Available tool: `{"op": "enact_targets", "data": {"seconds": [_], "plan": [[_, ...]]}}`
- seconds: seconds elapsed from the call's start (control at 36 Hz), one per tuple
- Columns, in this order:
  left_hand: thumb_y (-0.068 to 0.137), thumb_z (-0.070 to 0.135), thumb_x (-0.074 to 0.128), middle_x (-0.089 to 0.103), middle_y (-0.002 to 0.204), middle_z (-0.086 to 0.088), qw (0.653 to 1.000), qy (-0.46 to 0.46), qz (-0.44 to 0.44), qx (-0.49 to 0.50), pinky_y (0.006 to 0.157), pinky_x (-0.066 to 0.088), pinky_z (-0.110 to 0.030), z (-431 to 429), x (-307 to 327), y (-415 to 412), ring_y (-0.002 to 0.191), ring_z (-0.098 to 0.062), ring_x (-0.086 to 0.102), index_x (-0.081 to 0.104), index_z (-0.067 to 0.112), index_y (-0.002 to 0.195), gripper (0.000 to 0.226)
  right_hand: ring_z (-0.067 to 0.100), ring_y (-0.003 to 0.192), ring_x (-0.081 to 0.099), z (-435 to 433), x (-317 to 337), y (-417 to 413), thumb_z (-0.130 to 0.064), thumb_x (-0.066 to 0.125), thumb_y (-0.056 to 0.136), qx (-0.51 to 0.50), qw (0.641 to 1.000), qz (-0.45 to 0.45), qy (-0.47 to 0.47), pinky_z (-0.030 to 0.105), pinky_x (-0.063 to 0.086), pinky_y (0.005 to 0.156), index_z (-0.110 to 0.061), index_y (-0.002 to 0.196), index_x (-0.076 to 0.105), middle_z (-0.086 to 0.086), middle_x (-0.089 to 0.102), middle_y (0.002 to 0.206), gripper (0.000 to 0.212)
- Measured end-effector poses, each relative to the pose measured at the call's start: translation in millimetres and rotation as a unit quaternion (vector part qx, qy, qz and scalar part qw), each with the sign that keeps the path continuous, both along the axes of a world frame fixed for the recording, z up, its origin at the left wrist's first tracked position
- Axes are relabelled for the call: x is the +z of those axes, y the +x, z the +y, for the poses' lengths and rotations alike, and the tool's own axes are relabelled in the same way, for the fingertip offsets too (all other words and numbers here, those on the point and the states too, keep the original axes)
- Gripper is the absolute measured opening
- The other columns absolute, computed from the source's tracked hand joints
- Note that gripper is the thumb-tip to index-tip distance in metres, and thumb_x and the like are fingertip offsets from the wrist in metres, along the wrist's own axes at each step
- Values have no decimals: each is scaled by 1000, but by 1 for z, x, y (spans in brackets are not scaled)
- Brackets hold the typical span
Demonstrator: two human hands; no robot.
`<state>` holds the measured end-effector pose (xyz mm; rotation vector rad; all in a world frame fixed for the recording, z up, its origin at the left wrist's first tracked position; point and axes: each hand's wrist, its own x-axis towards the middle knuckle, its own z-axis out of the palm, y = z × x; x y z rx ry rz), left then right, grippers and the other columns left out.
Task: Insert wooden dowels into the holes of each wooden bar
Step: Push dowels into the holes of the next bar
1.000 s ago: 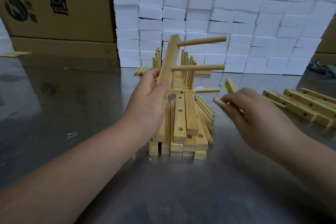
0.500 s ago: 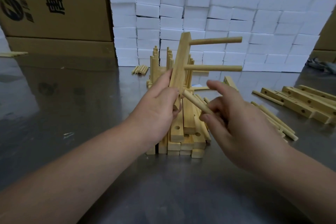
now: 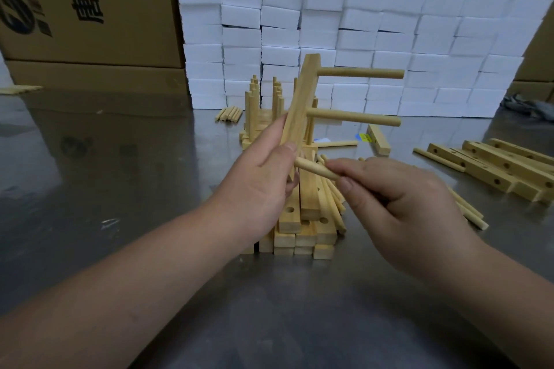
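While my left hand [image 3: 263, 186] grips the tilted bar [image 3: 299, 105] with two fitted dowels [image 3: 359, 73], my right hand [image 3: 398, 204] pinches a loose dowel [image 3: 311, 168], its tip near the bar's lower end.

The wooden bar [image 3: 299, 105], its inserted dowels [image 3: 359, 72] and the loose dowel [image 3: 311, 168] are pale yellow-tan, as are the right-hand bars [image 3: 491, 163], which are dotted with dark holes. The far blocks [image 3: 359, 39] are plain white, the cardboard boxes [image 3: 90, 9] are brown with black printed characters, and the table [image 3: 120, 174] is glossy dark grey.
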<state>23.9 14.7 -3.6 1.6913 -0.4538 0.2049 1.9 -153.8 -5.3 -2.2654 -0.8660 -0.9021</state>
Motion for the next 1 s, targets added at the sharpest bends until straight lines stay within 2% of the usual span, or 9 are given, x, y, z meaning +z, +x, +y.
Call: {"op": "enact_targets", "data": {"seconds": [0.08, 0.17, 0.39, 0.5, 0.58, 0.69, 0.78, 0.86, 1.0], "plan": [[100, 22, 32, 47, 86, 5, 1000, 8, -3, -3, 54, 43, -13, -1, -1, -2, 60, -1, 46, 41, 35, 139, 41, 5, 67, 50, 0, 2, -1, -33, 56, 82, -9, 1000, -17, -16, 25, 48, 56, -20, 109, 68, -17, 54, 69, 32], [100, 26, 33, 51, 87, 10, 1000, 13, -13, 3, 59, 45, -10, -1, -3, -3, 64, 6, 48, 39, 45, 136, 42, 7, 67, 48, -1, 4, -1, -27, 57, 83, -11, 998, -47, -49, 27, 49, 53, -15, 105, 70, -11, 55, 68, 28], [100, 19, 32, 51, 75, 14, 999, -22, -12, 20, 49, 38, -12, -6, -2, -5, 52, 3, 44, 46, 33, 136, 40, 17, 54, 53, -1, 6, 0, -22, 51, 86, -3, 993, -90, -78, 31, 47, 43, -7, 102, 70, 0, 58, 66, 29], [100, 26, 33, 54, 85, 16, 999, -13, -19, 37, 61, 45, -15, -7, -3, -6, 62, 7, 49, 44, 51, 120, 34, 21, 51, 54, 0, 7, 0, -21, 50, 86, -11, 988, -115, -99, 28, 45, 41, -7, 101, 70, 2, 60, 65, 29], [96, 35, 34, 54, 78, 21, 999, -5, -26, 38, 69, 48, -22, -8, -1, -7, 65, 7, 48, 43, 48, 127, 35, 21, 50, 54, 0, 7, 2, -20, 51, 86, -9, 987, -130, -99, 27, 45, 40, -6, 101, 70, 2, 59, 63, 28], [80, 44, 31, 53, 90, 22, 998, 11, -44, 49, 83, 46, -23, -9, -2, -6, 81, 8, 52, 42, 46, 131, 53, 19, 56, 58, -1, 3, 2, -21, 51, 86, -1, 990, -113, -89, 30, 47, 44, -6, 103, 69, 2, 64, 69, 30], [80, 41, 32, 55, 82, 18, 998, 6, -49, 45, 65, 42, -18, -8, -4, -4, 65, 5, 51, 44, 43, 132, 54, 11, 69, 59, 2, -1, 2, -24, 50, 86, 7, 995, -81, -62, 24, 47, 57, -7, 106, 68, 0, 68, 76, 32], [81, 39, 33, 57, 72, 23, 997, -14, -61, 40, 51, 38, -14, -9, -5, -3, 54, 2, 47, 49, 50, 117, 42, 11, 81, 59, 4, -3, 1, -26, 49, 86, 15, 999, -45, -17, 21, 47, 69, -9, 109, 66, 1, 70, 80, 34], [81, 40, 32, 55, 74, 28, 996, -8, -81, 27, 57, 42, -13, -9, -4, -4, 64, 5, 52, 46, 52, 118, 40, 9, 84, 60, 8, -2, -5, -33, 52, 85, 41, 997, 31, 60, 14, 46, 68, -24, 103, 69, -3, 70, 82, 27]]}}
